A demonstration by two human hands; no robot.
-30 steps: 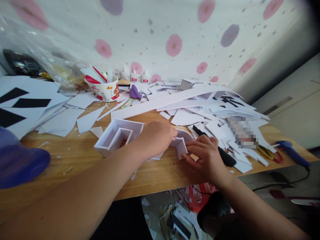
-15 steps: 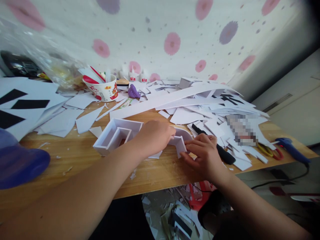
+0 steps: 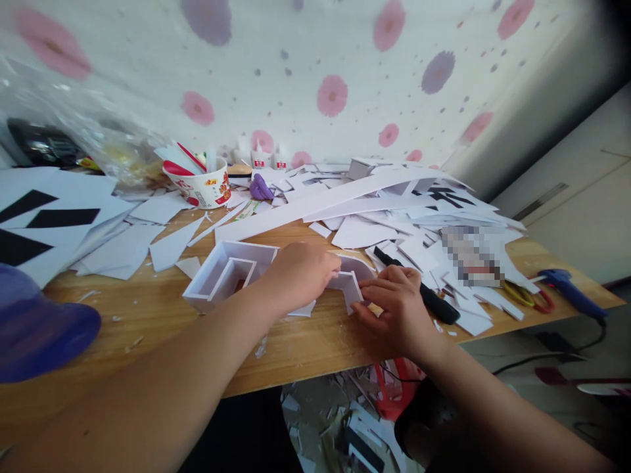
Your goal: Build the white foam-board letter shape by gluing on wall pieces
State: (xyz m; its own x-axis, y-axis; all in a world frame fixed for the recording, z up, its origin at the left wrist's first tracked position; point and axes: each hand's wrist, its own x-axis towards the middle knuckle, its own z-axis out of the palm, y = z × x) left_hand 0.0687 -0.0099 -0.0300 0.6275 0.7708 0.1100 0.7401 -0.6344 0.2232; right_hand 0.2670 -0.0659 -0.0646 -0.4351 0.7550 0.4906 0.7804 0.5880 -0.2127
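A white hollow shape with thin upright walls (image 3: 200, 295), apparently foam board, stands on the wooden table, with an angular channel at its left end. Its right end has a bent inner wall (image 3: 351, 289) and a curved outer wall. My left hand (image 3: 305, 272) reaches across the middle and hides it, fingers pinched on the wall near the right end. My right hand (image 3: 394, 299) is closed at the right end, thumb and fingertips against the wall's outer side. Just behind the right hand lies a black-handled tool (image 3: 438, 305), partly covered by it.
White board offcuts (image 3: 365, 230) heap along the back. A paper cup (image 3: 200, 187) with tools, glue bottles (image 3: 261, 157) and a purple object (image 3: 261, 187) stand behind. Scissors (image 3: 542, 301) and a blue glue gun (image 3: 574, 292) lie right. A blue-purple rounded thing (image 3: 44, 328) is at left.
The view has tilted slightly, so the background sits a little lower. Both hands keep nearly the same place and hold on the white shape.
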